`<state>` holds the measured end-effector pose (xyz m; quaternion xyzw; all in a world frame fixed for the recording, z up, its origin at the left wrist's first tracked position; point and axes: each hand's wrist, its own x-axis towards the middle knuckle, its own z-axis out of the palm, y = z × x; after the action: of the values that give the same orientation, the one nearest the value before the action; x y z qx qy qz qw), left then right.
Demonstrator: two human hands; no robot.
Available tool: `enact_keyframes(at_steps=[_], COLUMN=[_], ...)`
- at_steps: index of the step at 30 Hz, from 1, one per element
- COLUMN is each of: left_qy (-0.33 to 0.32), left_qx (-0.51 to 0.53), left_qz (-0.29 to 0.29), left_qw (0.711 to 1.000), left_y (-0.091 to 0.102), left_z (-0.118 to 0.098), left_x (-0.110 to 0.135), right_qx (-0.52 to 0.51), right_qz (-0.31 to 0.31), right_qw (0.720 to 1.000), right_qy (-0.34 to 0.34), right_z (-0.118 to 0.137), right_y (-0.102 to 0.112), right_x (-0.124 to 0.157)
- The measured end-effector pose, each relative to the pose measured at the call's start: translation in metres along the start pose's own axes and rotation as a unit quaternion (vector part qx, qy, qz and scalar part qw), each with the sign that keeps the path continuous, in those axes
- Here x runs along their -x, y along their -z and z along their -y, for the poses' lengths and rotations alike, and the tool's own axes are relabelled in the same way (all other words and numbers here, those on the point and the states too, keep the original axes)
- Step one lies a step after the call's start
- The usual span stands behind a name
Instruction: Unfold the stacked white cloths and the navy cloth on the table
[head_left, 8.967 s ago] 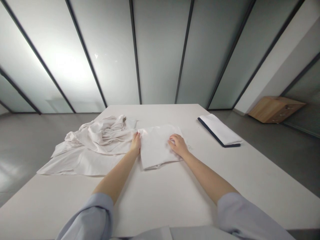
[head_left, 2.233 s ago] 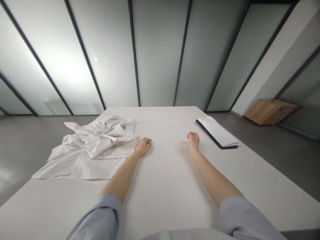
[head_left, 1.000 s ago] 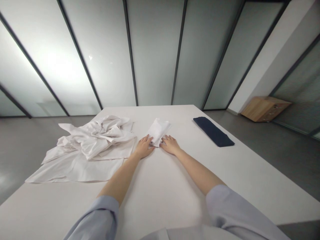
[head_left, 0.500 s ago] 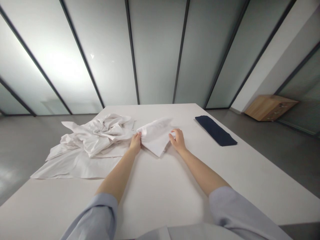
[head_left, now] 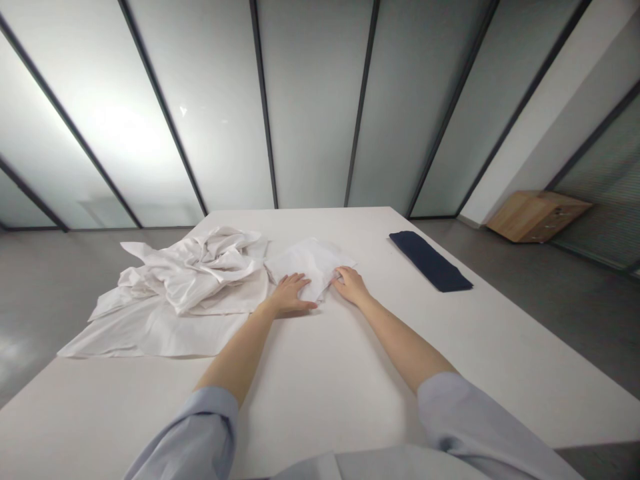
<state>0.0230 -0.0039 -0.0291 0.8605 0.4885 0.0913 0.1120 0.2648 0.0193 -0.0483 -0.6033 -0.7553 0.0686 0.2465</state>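
A small white cloth [head_left: 310, 261] lies flat on the white table [head_left: 330, 387], a little past the middle. My left hand [head_left: 290, 296] rests on its near left edge with the fingers stretched out flat. At the cloth's near right corner, my right hand [head_left: 351, 285] lies with fingers curled down onto the fabric. Both forearms are bare below light blue sleeves.
A crumpled pile of white cloths [head_left: 195, 270] over a flat white sheet [head_left: 145, 327] fills the table's left side. A folded dark navy cloth [head_left: 430, 260] lies at the far right. A wooden cabinet [head_left: 537, 215] stands on the floor beyond, by glass wall panels.
Half a second ago both hands held the white cloth lifted by its edges; now it lies spread on the table with my hands pressed on it.
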Motion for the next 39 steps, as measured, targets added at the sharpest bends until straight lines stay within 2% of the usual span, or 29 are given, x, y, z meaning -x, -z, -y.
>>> enact_keyframes(at_steps=[3,5,8,11,13,16,17,20,22,25,27,28,29,30,32,34,36,37,39], left_qy=[-0.002,0.003,0.027,0.077,0.109,0.116,0.106,0.067,0.061,0.084,0.101,0.114,0.136,0.168,0.237,0.273,0.258,0.238,0.180], left_qx=[-0.011,0.005,0.085,0.239,0.324,0.451,0.512,0.688,0.744,0.782,0.797,0.797,0.787,0.756,0.644,0.502,0.357,0.286,0.150], left_qz=[0.078,0.098,0.074,-0.014,-0.066,-0.080,-0.074,-0.020,0.029,0.032,-0.016,-0.055,-0.108,-0.178,-0.327,-0.429,-0.467,-0.466,-0.423], left_qw=[0.997,0.995,0.993,0.968,0.937,0.881,0.849,0.722,0.665,0.616,0.595,0.590,0.592,0.608,0.650,0.699,0.767,0.803,0.875], left_y=[0.003,0.005,0.004,-0.001,-0.005,-0.007,-0.006,-0.003,0.000,0.004,0.006,0.007,0.008,0.009,0.011,0.014,0.016,0.017,0.018], left_z=[0.002,0.004,0.008,0.013,0.016,0.015,0.014,0.008,0.005,0.005,0.008,0.010,0.012,0.014,0.018,0.019,0.016,0.012,0.001], left_x=[-0.002,-0.003,-0.003,-0.004,-0.007,-0.013,-0.015,-0.015,-0.011,-0.008,-0.010,-0.011,-0.013,-0.015,-0.015,-0.010,-0.003,0.000,0.005], right_qx=[-0.072,-0.129,-0.191,-0.218,-0.226,-0.227,-0.222,-0.193,-0.170,-0.133,-0.113,-0.105,-0.098,-0.089,-0.055,-0.002,0.044,0.059,0.072], right_qz=[-0.059,-0.089,-0.125,-0.152,-0.159,-0.163,-0.169,-0.200,-0.234,-0.303,-0.336,-0.333,-0.312,-0.272,-0.147,-0.011,0.081,0.105,0.115], right_qw=[0.995,0.985,0.970,0.961,0.959,0.959,0.960,0.960,0.956,0.942,0.933,0.934,0.942,0.953,0.981,0.995,0.993,0.991,0.990], right_qy=[-0.045,-0.068,-0.083,-0.078,-0.068,-0.037,-0.025,0.017,0.042,0.060,0.064,0.071,0.082,0.095,0.114,0.103,0.072,0.058,0.039], right_z=[-0.008,-0.011,-0.013,-0.012,-0.011,-0.009,-0.008,-0.004,-0.003,-0.004,-0.006,-0.007,-0.007,-0.006,-0.003,0.003,0.009,0.011,0.015], right_y=[0.002,0.003,0.004,0.005,0.006,0.008,0.009,0.012,0.014,0.016,0.017,0.017,0.017,0.015,0.011,0.007,0.004,0.004,0.005], right_x=[-0.005,-0.006,-0.007,-0.006,-0.005,-0.004,-0.003,-0.001,0.000,0.000,-0.001,-0.001,-0.001,-0.001,0.001,0.003,0.005,0.006,0.006])
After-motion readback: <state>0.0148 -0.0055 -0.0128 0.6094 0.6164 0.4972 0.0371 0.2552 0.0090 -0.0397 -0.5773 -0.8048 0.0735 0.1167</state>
